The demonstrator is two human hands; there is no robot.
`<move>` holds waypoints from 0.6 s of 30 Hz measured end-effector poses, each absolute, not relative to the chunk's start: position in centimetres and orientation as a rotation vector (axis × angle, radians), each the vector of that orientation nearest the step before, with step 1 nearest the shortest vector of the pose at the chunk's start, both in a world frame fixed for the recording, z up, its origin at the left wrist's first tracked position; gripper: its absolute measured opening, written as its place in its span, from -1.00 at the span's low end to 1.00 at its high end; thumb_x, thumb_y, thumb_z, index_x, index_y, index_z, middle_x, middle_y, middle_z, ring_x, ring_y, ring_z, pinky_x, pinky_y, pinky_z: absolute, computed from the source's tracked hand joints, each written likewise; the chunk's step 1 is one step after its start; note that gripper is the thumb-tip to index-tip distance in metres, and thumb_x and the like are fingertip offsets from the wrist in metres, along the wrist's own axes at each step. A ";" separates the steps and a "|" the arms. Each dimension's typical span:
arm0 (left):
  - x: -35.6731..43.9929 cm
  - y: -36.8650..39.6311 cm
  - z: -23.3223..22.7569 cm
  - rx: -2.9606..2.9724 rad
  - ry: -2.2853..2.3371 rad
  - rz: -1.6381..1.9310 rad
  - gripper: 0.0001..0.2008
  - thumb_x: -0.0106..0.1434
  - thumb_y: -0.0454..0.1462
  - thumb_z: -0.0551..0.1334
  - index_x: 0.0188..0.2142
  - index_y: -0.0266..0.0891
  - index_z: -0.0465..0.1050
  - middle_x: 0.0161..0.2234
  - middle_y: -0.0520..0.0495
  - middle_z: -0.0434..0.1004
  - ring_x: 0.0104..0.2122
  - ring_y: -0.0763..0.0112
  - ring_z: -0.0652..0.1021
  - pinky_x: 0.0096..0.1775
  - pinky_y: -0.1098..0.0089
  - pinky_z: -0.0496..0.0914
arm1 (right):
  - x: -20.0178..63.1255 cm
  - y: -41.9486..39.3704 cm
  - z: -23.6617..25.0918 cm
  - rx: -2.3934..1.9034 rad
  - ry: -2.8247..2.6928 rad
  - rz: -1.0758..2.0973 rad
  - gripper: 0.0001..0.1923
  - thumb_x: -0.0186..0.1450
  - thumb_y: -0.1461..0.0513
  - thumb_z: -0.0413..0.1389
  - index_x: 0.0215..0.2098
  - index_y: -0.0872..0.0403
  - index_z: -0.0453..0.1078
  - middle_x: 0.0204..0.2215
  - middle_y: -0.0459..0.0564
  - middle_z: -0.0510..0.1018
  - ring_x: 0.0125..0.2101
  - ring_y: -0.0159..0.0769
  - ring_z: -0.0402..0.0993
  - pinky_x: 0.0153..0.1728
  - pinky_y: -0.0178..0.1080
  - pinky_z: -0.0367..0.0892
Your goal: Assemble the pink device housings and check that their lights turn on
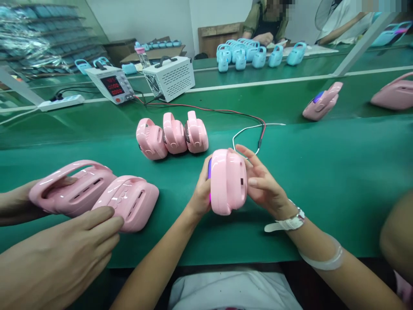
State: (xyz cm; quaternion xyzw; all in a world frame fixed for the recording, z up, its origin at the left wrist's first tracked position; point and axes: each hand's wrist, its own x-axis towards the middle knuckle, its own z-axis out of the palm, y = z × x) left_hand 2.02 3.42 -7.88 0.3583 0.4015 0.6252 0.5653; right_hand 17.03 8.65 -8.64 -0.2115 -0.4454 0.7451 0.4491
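A pink portable speaker [227,183] with a thick carrying handle is held upright above the green work surface. My left hand [202,189] grips it on the left side, where a purple light glows along its edge. At its right side is my right hand [266,183], fingers apart and stretched out; the thumb is close to the speaker's edge, and some fingertips are hidden behind it. A white cable [245,129] joined to a red and black lead lies just beyond my right hand. On the speaker's right face a small dark slot shows.
Another person's hands [80,245] handle two pink speakers [129,202] at left. Three more pink speakers [174,133] stand ahead. Behind are a power supply [111,84], a white metal box [171,77] and several blue speakers [258,56]. Pink speakers [322,103] stand at right.
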 end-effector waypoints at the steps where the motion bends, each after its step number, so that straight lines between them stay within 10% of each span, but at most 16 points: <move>1: 1.9 3.6 -8.3 0.908 0.991 1.527 -0.31 -0.07 -0.04 0.42 0.04 -0.17 0.32 0.04 -0.15 0.42 0.07 -0.04 0.44 0.08 0.13 0.36 | 16.9 8.6 -8.7 -0.548 -1.117 1.747 -0.50 -0.02 0.18 0.45 -0.08 -0.21 0.59 0.12 -0.14 0.53 0.07 -0.15 0.45 0.05 -0.16 0.40; 7: 0.9 3.9 -10.0 1.447 1.248 1.826 -0.25 0.00 -0.08 0.39 0.15 -0.16 0.18 0.06 -0.16 0.36 -0.03 0.14 0.47 0.02 0.22 0.40 | 16.5 7.5 -8.8 -0.731 -1.341 1.340 -0.97 0.15 0.22 0.37 -0.42 -0.08 0.65 -0.09 0.00 0.63 0.06 -0.11 0.49 0.00 -0.12 0.43; 18: 0.8 3.6 -9.5 1.498 1.211 1.848 -0.27 0.08 -0.02 0.37 0.17 -0.14 0.17 0.01 -0.13 0.35 -0.10 0.25 0.46 -0.03 0.30 0.41 | 23.4 10.5 -8.0 -1.226 -2.004 1.138 -0.75 0.10 0.01 0.28 -0.56 -0.01 0.58 -0.34 0.05 0.63 -0.24 -0.03 0.54 -0.10 0.01 0.39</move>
